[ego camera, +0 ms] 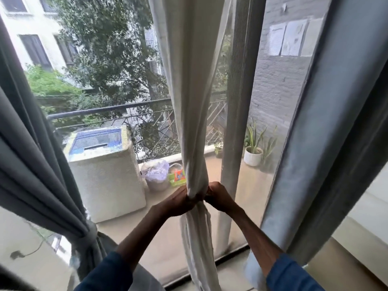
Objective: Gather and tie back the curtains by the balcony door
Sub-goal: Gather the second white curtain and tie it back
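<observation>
Fabric of the white curtain [193, 101] hangs gathered into one thick rope before the balcony door, bulging just above where both hands clasp it. The left hand [181, 199] grips it from the left and the right hand [218, 197] pinches it from the right, nearly touching. At far left, a grey curtain [31, 164] is already cinched low; outside stands a washing machine [105, 175].

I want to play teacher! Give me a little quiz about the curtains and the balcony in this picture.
1. True or false: the left hand and right hand both grip the white curtain.
2. What stands outdoors at the right? A) potted plant B) bicycle C) chair
3. Fill in: the grey curtain at left is already ___ back.
Key: 1 true; 2 A; 3 tied.
</observation>
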